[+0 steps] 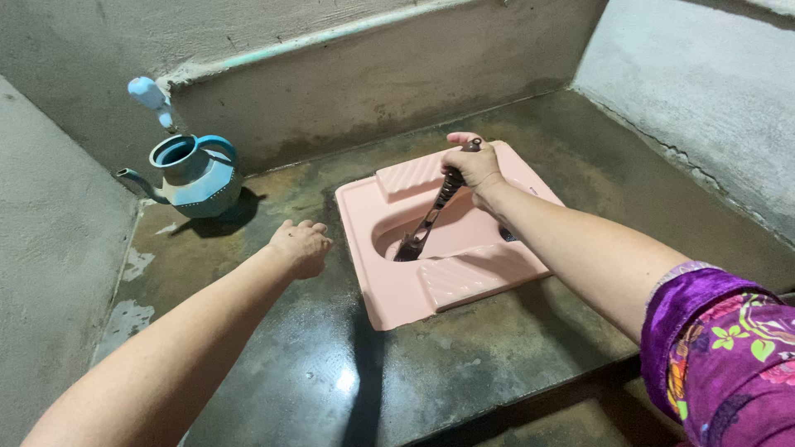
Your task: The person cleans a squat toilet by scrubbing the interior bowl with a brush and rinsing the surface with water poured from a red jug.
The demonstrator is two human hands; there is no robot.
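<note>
Two hands are out over the wet floor. The right hand [472, 164] is clenched around the top of a dark toilet brush [431, 213], whose handle slants down and to the left so that its bristled end sits inside the bowl of the pink squat toilet pan [397, 298]. The left hand [300, 247] grasps nothing; it hangs loosely curled, fingers bent, above the floor just to the left of the pan and apart from it.

The pan is set flush into the dark concrete floor [315, 364], which shines with water. Its ridged footrests look clean and pale; the bowl is partly hidden by the brush, so how much of it has been scrubbed cannot be told. Judging by the brush down in the bowl, the scrubbing is under way, not finished.

Further left, near the wall, a blue plastic watering jug [195, 175] with a long spout stands upright under a pale blue tap [151, 98].
</note>
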